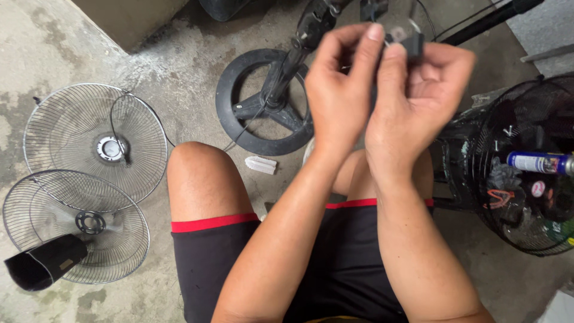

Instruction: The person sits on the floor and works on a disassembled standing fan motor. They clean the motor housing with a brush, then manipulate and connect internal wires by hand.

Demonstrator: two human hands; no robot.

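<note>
A seated person's left hand (341,90) and right hand (418,90) meet above the knees, fingertips pinched together on a small black part (412,43). It sits at the right hand's fingertips, the left reaching across; its shape is blurred, possibly boxy.

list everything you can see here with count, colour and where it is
fan grilles: two, silver wire, overlapping on the concrete floor at left
motor cover: one, black, lying on the lower grille
fan base: one, black ring with spokes and a pole, floor at centre top
white plastic piece: one, floor just below the base
black wire basket: one, at right, holding odds and ends
spray can: one, blue and white, lying in the basket
small black part: one, pinched between both hands, blurred
shorts: black with red hem
left hand: fingertips on the part
right hand: fingertips on the part
</note>
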